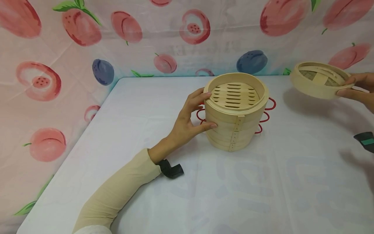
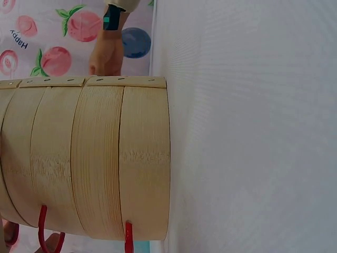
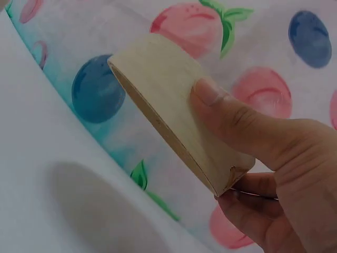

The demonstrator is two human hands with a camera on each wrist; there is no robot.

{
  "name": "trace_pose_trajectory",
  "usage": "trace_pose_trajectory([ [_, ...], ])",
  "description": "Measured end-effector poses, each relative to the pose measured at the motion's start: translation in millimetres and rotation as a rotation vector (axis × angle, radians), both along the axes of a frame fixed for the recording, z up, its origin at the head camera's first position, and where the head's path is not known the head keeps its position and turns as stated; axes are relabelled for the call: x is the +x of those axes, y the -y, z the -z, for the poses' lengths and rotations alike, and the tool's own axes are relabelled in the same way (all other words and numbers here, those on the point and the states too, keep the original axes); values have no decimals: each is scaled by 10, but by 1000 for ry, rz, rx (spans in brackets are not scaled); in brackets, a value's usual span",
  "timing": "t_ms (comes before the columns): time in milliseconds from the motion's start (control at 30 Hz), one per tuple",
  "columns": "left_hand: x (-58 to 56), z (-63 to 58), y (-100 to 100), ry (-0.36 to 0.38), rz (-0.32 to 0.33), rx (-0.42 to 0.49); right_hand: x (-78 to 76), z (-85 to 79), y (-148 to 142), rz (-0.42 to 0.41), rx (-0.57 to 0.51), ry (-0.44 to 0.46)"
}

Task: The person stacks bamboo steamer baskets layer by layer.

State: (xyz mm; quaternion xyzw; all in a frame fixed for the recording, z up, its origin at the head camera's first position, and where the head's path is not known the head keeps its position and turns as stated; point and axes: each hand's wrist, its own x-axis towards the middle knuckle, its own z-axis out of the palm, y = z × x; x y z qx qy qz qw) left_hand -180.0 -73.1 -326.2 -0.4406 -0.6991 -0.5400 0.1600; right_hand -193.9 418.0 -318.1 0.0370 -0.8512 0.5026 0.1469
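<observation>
A stack of round bamboo steamer baskets [image 1: 222, 136] stands upright on the white table, its slatted top tier uncovered and red loops sticking out at both sides. My left hand [image 1: 185, 119] grips the stack's left side, fingers at the upper rim and thumb lower on the front wall. Off to the right, my right hand [image 1: 363, 89] pinches the edge of the bamboo lid [image 1: 315, 91], held above the table and apart from the stack. In the right wrist view, the thumb [image 3: 216, 105] presses the lid's outer wall and the other fingers lie beneath its edge.
The white-covered table [image 1: 140, 110] ends at the back against a hanging cloth [image 1: 222, 42] printed with peaches and plums. That cloth continues along the left side. Dark straps sit at both wrists.
</observation>
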Motion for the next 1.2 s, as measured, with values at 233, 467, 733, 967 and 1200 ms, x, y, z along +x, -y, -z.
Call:
trace_pose_trajectory([
  [233, 7, -2, 2, 2, 4, 0, -32, -132, 76, -72, -38, -54],
  [467, 4, 5, 8, 0, 20, 13, -25, -239, 171, -74, -49, -98],
  [733, 7, 2, 6, 1, 15, 11, -33, -348, 278, -116, -74, -210],
  [967, -9, 20, 8, -6, 15, 12, -11, -444, 382, -145, -46, -264],
  [1200, 2, 7, 10, -1, 12, 13, 34, -522, 515, -124, -12, -303],
])
